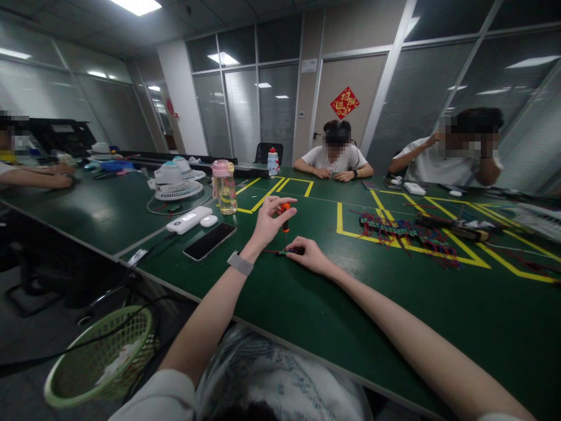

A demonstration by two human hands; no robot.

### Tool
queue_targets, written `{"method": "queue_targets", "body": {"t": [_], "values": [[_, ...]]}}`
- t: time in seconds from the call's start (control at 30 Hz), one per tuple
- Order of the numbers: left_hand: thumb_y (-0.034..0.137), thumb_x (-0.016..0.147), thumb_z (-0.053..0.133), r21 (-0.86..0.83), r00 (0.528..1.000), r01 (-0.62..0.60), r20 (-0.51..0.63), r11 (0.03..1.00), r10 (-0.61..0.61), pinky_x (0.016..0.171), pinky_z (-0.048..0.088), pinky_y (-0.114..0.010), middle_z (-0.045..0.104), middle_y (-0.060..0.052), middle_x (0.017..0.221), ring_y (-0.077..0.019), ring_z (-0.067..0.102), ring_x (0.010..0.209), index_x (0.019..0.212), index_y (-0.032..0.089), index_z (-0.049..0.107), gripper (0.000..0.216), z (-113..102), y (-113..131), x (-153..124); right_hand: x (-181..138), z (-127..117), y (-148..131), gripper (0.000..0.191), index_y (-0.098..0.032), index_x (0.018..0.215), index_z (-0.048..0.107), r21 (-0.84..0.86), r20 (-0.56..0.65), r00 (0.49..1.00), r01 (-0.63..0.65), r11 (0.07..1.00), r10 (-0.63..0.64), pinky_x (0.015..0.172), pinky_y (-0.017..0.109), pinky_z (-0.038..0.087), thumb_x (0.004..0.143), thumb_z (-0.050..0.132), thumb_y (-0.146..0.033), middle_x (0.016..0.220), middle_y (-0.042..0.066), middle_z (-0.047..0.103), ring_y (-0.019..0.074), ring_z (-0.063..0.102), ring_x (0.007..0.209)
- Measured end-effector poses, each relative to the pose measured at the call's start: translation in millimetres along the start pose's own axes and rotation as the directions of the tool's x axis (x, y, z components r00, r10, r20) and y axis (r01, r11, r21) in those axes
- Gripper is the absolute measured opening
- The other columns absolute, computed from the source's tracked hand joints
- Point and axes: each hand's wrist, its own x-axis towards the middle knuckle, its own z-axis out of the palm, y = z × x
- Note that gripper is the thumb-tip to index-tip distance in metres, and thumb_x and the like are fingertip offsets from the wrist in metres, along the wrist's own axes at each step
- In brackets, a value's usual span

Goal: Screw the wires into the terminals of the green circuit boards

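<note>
A screwdriver [286, 225] with an orange and black handle stands upright, its thin shaft pointing down. The fingers of my left hand [268, 221] curve loosely around its handle, with thumb and forefinger stretched past it. Below the shaft, a small green circuit board [282, 253] with thin wires lies on the table. My right hand [310, 257] rests on the tabletop and pinches the board's right end between thumb and fingers, which hide part of it. The screwdriver's tip meets the board or hovers just over it; I cannot tell which.
On the green table [245, 292], a phone [210, 241], white power bank [189, 220], earbud case [209, 221] and pink-lidded bottle [227, 190] stand left. Wired boards [390, 228] lie right among yellow tape. White fans [177, 181] are farther back. A green basket [99, 356] is below. Several people sit around.
</note>
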Motion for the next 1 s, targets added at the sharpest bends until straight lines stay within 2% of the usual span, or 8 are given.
{"method": "queue_targets", "body": {"t": [0.1,0.2,0.3,0.4,0.5,0.6,0.8,1.0], "values": [[0.036,0.087,0.05,-0.107,0.998,0.017,0.058,0.994,-0.01,0.084,0.049,-0.028,0.052,-0.007,0.125,-0.0178,0.056,0.107,0.109,0.024,0.065,0.03,0.0,-0.7,1.3,-0.1,-0.4,0.0,0.012,-0.017,0.087,0.071,0.006,0.003,1.0,-0.009,1.0,0.009,0.066,0.027,0.045,0.076,0.065,-0.02,0.081,0.003,0.061,0.0136,0.056,0.072],[0.036,0.087,0.049,-0.25,0.988,0.092,0.144,0.964,-0.057,0.079,0.052,-0.033,0.06,-0.008,0.115,-0.0172,0.062,0.093,0.12,0.022,0.058,0.036,1.1,-1.3,1.3,-0.2,-0.8,0.7,0.013,-0.017,0.087,0.071,0.0,0.008,1.0,-0.012,1.0,0.012,0.066,0.027,0.045,0.077,0.064,-0.02,0.082,0.003,0.061,0.0135,0.055,0.072],[0.036,0.078,0.064,-0.152,0.996,0.06,0.072,0.987,-0.049,0.075,0.051,-0.03,0.064,-0.005,0.098,-0.0148,0.062,0.083,0.109,0.02,0.064,0.035,1.0,0.0,0.2,-0.2,-0.8,1.6,0.014,-0.017,0.088,0.071,-0.011,0.012,1.0,0.0,1.0,0.001,0.065,0.026,0.044,0.077,0.064,-0.022,0.08,0.003,0.06,0.0132,0.055,0.07],[0.036,0.077,0.064,-0.009,1.0,-0.006,0.011,1.0,0.006,0.078,0.049,-0.026,0.059,-0.005,0.106,-0.0155,0.059,0.094,0.099,0.022,0.069,0.026,-0.3,0.3,0.4,-0.1,-0.5,1.7,0.014,-0.017,0.087,0.071,-0.009,0.013,1.0,0.005,1.0,-0.005,0.064,0.026,0.044,0.077,0.064,-0.022,0.08,0.003,0.06,0.0129,0.054,0.069],[0.035,0.088,0.048,-0.099,0.998,-0.018,0.055,0.995,0.024,0.083,0.05,-0.029,0.055,-0.006,0.121,-0.0173,0.057,0.106,0.108,0.024,0.066,0.029,-0.1,-2.7,1.9,-0.3,-0.4,0.8,0.013,-0.017,0.087,0.071,0.0,0.003,1.0,-0.006,1.0,0.006,0.065,0.026,0.044,0.077,0.064,-0.02,0.08,0.003,0.06,0.013,0.054,0.069],[0.036,0.088,0.047,-0.238,0.993,0.05,0.118,0.97,-0.023,0.079,0.052,-0.033,0.061,-0.007,0.114,-0.0159,0.063,0.092,0.118,0.024,0.059,0.034,1.0,-5.1,2.0,-0.6,-1.0,-0.8,0.013,-0.017,0.087,0.071,-0.005,0.004,1.0,-0.014,1.0,0.014,0.065,0.026,0.044,0.077,0.064,-0.02,0.08,0.003,0.06,0.0131,0.054,0.07],[0.036,0.077,0.064,-0.03,1.0,-0.016,0.024,0.999,0.016,0.078,0.05,-0.025,0.058,-0.006,0.111,-0.0144,0.06,0.092,0.101,0.023,0.069,0.028,-0.4,-2.7,0.4,-0.7,-2.0,-2.6,0.013,-0.017,0.087,0.072,-0.006,0.004,1.0,0.002,1.0,-0.002,0.065,0.026,0.044,0.077,0.064,-0.021,0.08,0.003,0.06,0.0135,0.055,0.07],[0.036,0.087,0.051,-0.233,0.993,0.081,0.105,0.969,-0.057,0.076,0.052,-0.031,0.061,-0.006,0.107,-0.0147,0.062,0.086,0.119,0.023,0.059,0.036,1.1,-5.0,1.1,-0.9,-1.4,-1.5,0.013,-0.017,0.087,0.072,-0.007,0.006,1.0,-0.002,1.0,0.002,0.066,0.027,0.044,0.077,0.064,-0.02,0.08,0.003,0.06,0.0138,0.055,0.071]]}}
